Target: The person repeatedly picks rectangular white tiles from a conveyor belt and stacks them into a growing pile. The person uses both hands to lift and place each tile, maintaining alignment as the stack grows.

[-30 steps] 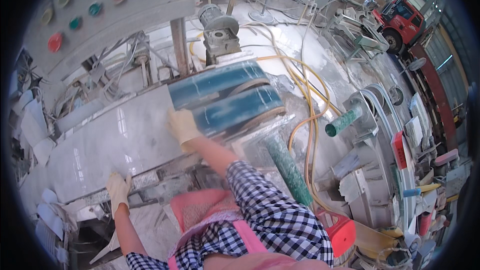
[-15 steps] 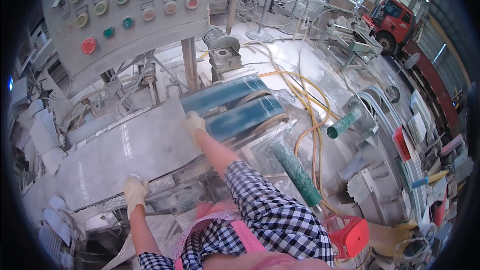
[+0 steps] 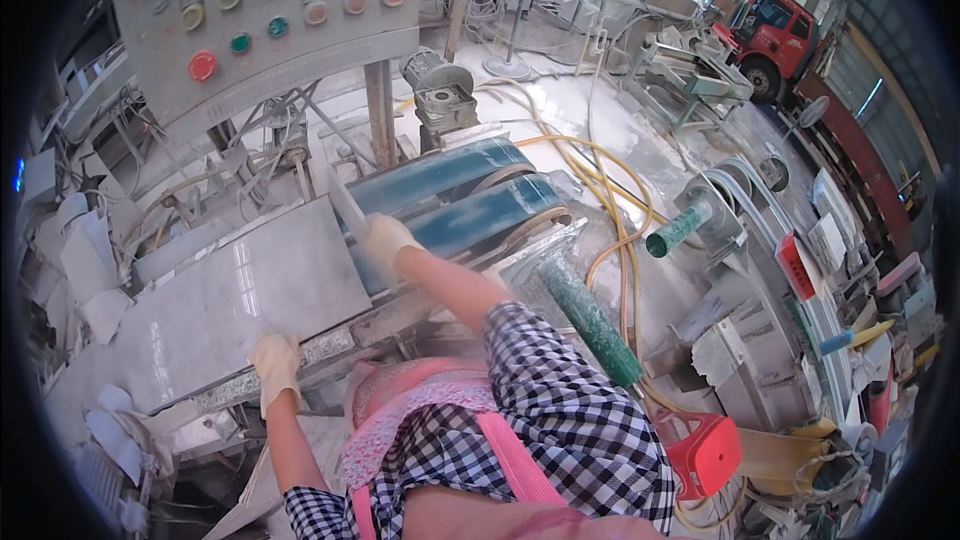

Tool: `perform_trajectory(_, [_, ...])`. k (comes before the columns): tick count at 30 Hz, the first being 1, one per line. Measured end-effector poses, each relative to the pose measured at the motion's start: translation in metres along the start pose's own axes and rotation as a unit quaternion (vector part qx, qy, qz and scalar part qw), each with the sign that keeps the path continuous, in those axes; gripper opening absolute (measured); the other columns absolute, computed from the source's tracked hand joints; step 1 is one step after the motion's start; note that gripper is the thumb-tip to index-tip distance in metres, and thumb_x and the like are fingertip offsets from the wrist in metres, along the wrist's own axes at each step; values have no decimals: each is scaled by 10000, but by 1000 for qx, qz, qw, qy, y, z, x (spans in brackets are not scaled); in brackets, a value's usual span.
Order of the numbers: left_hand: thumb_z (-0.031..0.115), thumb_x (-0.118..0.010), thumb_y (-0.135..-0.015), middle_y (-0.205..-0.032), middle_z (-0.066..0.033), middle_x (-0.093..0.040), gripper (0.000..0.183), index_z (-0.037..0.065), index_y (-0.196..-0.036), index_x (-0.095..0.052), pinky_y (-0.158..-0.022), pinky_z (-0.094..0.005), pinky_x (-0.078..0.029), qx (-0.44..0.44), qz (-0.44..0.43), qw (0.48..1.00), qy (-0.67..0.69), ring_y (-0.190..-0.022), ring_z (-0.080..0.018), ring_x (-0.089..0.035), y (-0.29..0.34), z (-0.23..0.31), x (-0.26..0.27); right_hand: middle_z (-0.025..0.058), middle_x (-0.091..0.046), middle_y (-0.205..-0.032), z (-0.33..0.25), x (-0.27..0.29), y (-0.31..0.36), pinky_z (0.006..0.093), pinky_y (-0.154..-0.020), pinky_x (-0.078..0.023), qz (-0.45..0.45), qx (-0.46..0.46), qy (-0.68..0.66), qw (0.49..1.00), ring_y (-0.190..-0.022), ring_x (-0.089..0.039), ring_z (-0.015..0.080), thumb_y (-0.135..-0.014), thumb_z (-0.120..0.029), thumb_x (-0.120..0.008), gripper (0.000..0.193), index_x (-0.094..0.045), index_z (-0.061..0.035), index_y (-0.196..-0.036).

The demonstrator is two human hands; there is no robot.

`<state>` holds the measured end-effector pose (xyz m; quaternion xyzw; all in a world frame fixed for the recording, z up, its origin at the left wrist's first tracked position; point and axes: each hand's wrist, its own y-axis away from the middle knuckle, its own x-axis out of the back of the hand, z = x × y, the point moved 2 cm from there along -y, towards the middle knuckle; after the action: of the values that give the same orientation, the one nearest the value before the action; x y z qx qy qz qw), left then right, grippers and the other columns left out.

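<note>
A wide, glossy grey slab [image 3: 200,325] lies on the machine bed at left. My left hand [image 3: 275,365], in a cream glove, rests at the slab's front edge, its fingers lying against it rather than wrapped round anything I can see. My right hand [image 3: 388,245], also gloved, is closed on the near end of a narrow pale strip [image 3: 345,202]. That strip stands tilted beside the slab's right end, above the blue conveyor belts [image 3: 455,215]. The right fingertips are partly hidden.
A grey control panel [image 3: 270,15] with several coloured buttons hangs over the far left. Behind the belts sits a motor [image 3: 440,90]. Yellow hoses [image 3: 600,175] trail across the floor. To the right are a green roller [image 3: 590,320], a red stool [image 3: 705,455] and stacked offcuts [image 3: 830,240].
My right hand has closed on the narrow strip, now tilted up beside the slab's right end. The slab's right end sits further left. My left hand has shifted slightly up along the front edge.
</note>
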<state>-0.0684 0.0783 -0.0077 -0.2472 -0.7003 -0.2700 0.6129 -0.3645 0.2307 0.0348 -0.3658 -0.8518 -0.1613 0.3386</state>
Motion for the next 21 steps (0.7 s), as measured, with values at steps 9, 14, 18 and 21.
perform_trajectory(9, [463,-531,-950,-1048,-244,-699,499,15,-1099,-694,-900,-496,-505,28,24,999,15,-1030,-397,-661,-58,51,52,223,-704,-971,33,33,-16,504,-816,-541,-33,61,41,997,-939,-685,410,-898,-103,-501,198,-657,-53,-1010])
perform_trajectory(14, [536,-665,-851,-1427,-191,-517,807,6,-1426,-465,-1096,-515,-345,28,116,992,52,-1364,-338,-437,-119,152,38,260,-698,-953,37,23,-20,529,-821,-531,-18,86,24,996,-941,-678,442,-904,-112,-496,201,-647,-16,-996])
perform_trajectory(18, [548,-706,-818,-1530,-147,-380,915,9,-1483,-382,-1093,-650,-248,112,63,990,62,-1448,-302,-289,-148,202,24,226,-695,-900,43,23,-25,531,-759,-526,19,96,11,995,-849,-673,434,-894,-161,-546,157,-614,-36,-961])
perform_trajectory(21, [535,-727,-804,-1535,-135,-361,929,21,-1490,-369,-1064,-652,-267,146,68,986,35,-1439,-307,-279,-157,207,31,230,-691,-915,51,23,-27,528,-767,-519,6,94,5,996,-860,-666,438,-895,-169,-562,165,-605,-34,-980])
